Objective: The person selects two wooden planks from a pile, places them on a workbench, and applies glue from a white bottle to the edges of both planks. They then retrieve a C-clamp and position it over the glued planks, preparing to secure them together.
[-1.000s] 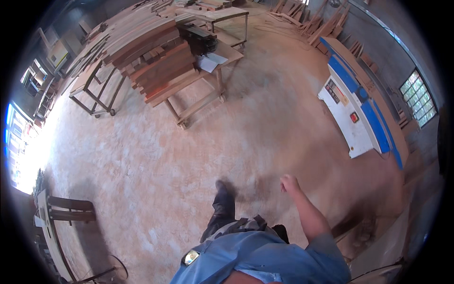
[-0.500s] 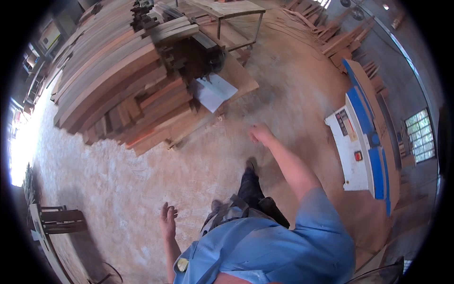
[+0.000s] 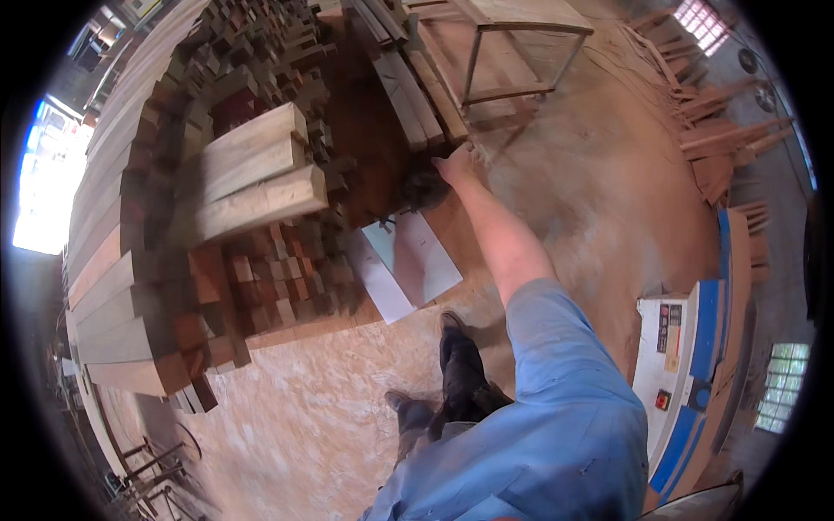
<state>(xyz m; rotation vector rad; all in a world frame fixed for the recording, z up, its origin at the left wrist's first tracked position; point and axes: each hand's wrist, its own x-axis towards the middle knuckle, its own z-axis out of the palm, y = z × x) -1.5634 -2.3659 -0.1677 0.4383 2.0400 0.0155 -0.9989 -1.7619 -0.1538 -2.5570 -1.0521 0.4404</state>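
My right hand [image 3: 460,165] reaches forward over the near ends of several long boards [image 3: 419,122], its thumb apart from the curled fingers. Nothing shows in its grasp, and I cannot tell whether it touches the wood. Just left of the fingers is a dark, blurred object [image 3: 426,187]. Below it, an open white paper booklet [image 3: 408,265] lies at the corner of the lumber pile, with a small dark tool [image 3: 387,223] on its upper edge. My left hand is out of the picture.
A big stack of sawn timber [image 3: 113,304] fills the left, with pale beams [image 3: 261,195] jutting out. Beyond the boards stands a metal-legged table [image 3: 530,26]. At right is a white and blue machine [image 3: 673,356]; scrap wood [image 3: 721,130] leans behind it.
I have come closer to the lumber pile, which now fills more of the view. My right hand has moved forward to the board ends. My left hand has left the picture.
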